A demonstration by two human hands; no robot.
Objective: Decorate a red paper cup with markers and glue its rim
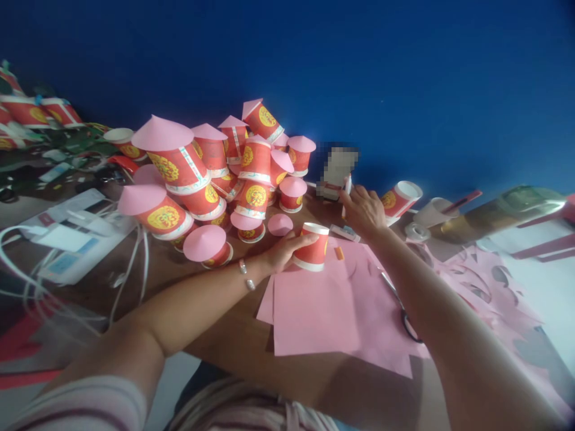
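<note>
My left hand (281, 254) is closed around a red paper cup (309, 254) with a white rim and a white bottom band. The cup stands upright over the far edge of the pink paper sheets (314, 317). Farther back, my right hand (365, 211) is closed on a slim white tube (347, 187), held upright; its exact kind is unclear. Below that hand lies a small whitish box-like piece (345, 233). A small orange piece (339, 253) rests on the paper. Scissors (409, 326) lie partly hidden under my right forearm.
Red cups with pink cone tops (251, 161) are piled at left centre. A loose pink cone (280, 224) lies before them. Another cup (401, 200), a tape roll (417, 231) and paper scraps (485, 287) are at right. White cables (135, 263) cross the left side. A blue wall (359, 72) stands behind.
</note>
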